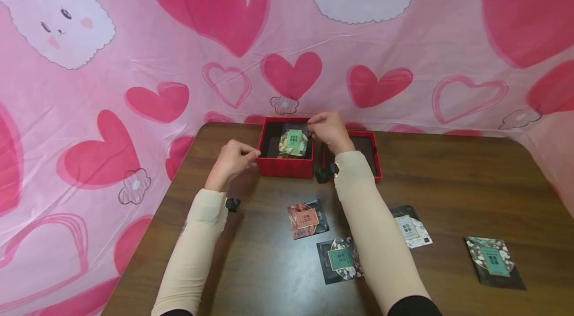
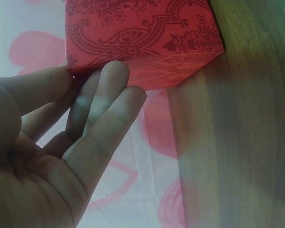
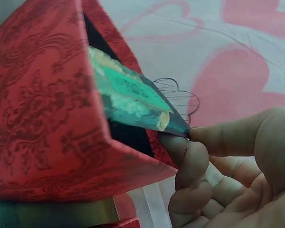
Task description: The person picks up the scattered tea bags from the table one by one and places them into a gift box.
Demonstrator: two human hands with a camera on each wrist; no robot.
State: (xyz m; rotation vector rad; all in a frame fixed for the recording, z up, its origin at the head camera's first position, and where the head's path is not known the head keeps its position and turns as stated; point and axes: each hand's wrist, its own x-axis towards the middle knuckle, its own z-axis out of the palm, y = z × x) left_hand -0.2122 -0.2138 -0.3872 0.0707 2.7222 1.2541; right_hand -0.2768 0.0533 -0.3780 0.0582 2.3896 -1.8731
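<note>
A green sachet is pinched by its corner in the right hand, half inside the red box. The box is steadied by the left hand's straight fingers. Packing seems underway; next, release calls for lowering the sachet flat.

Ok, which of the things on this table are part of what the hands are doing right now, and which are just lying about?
In hand:
red box, steadied by the left hand
green-label packet, pinched by the right hand over the box

Lying about:
box lid beside the box
orange-label packet
teal-label packet
white-label packet
far-right green packet
</note>
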